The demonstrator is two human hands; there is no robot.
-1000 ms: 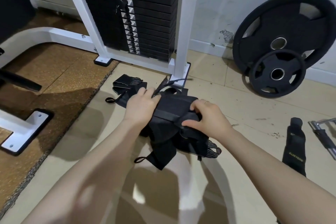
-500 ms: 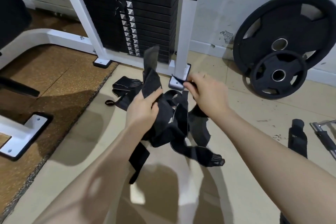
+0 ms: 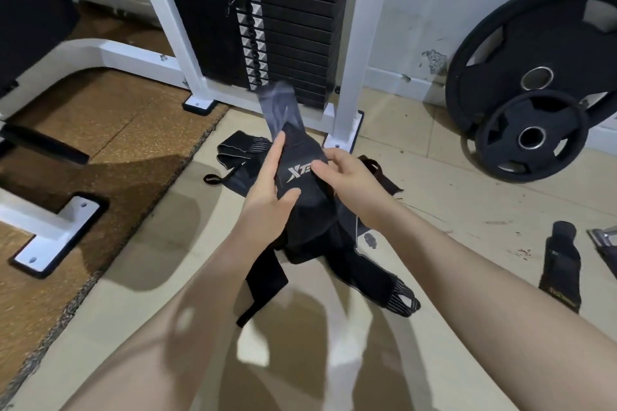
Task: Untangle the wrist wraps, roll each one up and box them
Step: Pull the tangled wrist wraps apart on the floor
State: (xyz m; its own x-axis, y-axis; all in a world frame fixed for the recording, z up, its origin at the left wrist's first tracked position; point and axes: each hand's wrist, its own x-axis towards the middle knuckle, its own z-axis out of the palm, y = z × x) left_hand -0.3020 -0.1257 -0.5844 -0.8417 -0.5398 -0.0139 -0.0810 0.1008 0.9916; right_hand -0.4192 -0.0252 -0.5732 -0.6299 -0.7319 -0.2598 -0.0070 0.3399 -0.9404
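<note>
Nearest in the scene, loose tails of the tangled wrist wraps [image 3: 300,220] trail on the tiled floor [image 3: 467,277]: one black strap end [image 3: 263,287] hangs down at the near left, and a striped end [image 3: 402,300] lies at the near right. These are the likely trouble. If the person pulls the lifted wrap straight up, the dangling tails may cinch into a tighter knot, or the whole bundle may come up as one lump rather than separating.

Above them, the left hand [image 3: 267,197] grasps the bundle, thumb pressed across the front of the wrap bearing white lettering, fingers extended up its side. The right hand [image 3: 347,180] pinches the same wrap at its right edge, just beside the lettering. The wrap's free end [image 3: 278,107] stands up beyond the hands, blurred, so it may flick loose or flop back into the tangle.

Farther left on the floor lies another wrap [image 3: 240,153] with a thumb loop; whether it is joined to the bundle I cannot tell. A separate wrap [image 3: 561,264] lies well apart at the right. No box is in view, so boxing is some way off.

Beyond, the white machine frame [image 3: 347,77] and its weight stack [image 3: 293,27] stand close behind the work, limiting room for pulling straps away. Weight plates [image 3: 534,83] lean on the far right wall.
</note>
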